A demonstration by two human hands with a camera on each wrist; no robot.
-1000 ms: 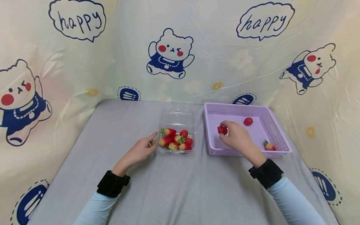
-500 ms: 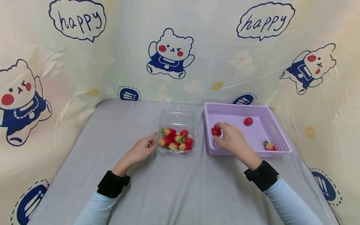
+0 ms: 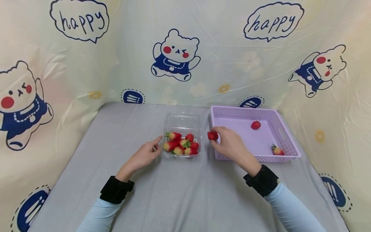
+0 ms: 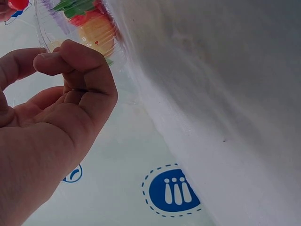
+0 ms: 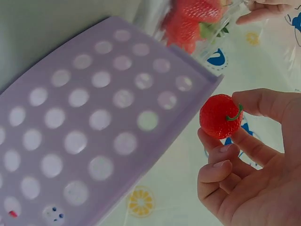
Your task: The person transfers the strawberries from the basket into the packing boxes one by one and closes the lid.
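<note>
My right hand (image 3: 232,145) pinches a red strawberry (image 3: 213,135) between thumb and fingers, over the left rim of the lilac basket (image 3: 292,149). Its thin green stem shows in the right wrist view, where the strawberry (image 5: 221,116) hangs beside the perforated basket wall (image 5: 99,120). To the left stands a clear plastic box (image 3: 182,120) with its lid up and several strawberries (image 3: 171,146) inside. Beside the box's left side is my left hand (image 3: 146,153), index finger reaching to the box's edge and the other fingers loosely bent, as the left wrist view also shows.
Two strawberries lie in the basket, one near the back (image 3: 256,125) and one at the front right corner (image 3: 278,150). A grey cloth (image 3: 174,193) covers the table. Behind it hangs a printed curtain (image 3: 220,58) with bears.
My right hand has carried the strawberry leftward, from inside the basket to over its left rim. The left hand and the clear box have stayed put.
</note>
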